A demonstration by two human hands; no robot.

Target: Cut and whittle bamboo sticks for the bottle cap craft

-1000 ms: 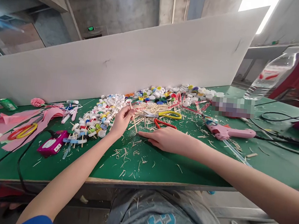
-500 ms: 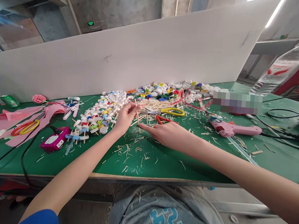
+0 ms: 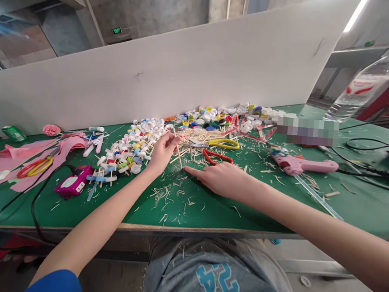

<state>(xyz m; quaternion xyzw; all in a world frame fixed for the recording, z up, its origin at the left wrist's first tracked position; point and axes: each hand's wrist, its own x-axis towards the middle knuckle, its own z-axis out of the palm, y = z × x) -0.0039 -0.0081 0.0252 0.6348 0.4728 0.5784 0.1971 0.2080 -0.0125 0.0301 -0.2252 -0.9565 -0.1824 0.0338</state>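
My left hand (image 3: pixel 164 151) pinches a thin pale wooden stick (image 3: pixel 179 155) between thumb and fingers. The stick slants down toward the green tabletop. Beside its lower end is the index fingertip of my right hand (image 3: pixel 220 178), stretched out. The other fingers of that hand are curled under, and whatever they hold is hidden. Just beyond my hands lie yellow-handled scissors (image 3: pixel 223 143) and a red-handled tool (image 3: pixel 218 157). A heap of loose wooden sticks (image 3: pixel 198 135) spreads behind them. Wood shavings (image 3: pixel 166 193) are scattered before my hands.
Left of my hands are bottle caps fitted with sticks (image 3: pixel 125 156), a magenta box (image 3: pixel 74 181) with a cable, and pink paper (image 3: pixel 57 152). Loose caps (image 3: pixel 210 115) line the white panel (image 3: pixel 173 76). To the right lie a pink glue gun (image 3: pixel 302 164) and a water bottle (image 3: pixel 365 86).
My right hand has shifted slightly down and away from the stick, uncovering more of the red handles. My left hand still holds the stick.
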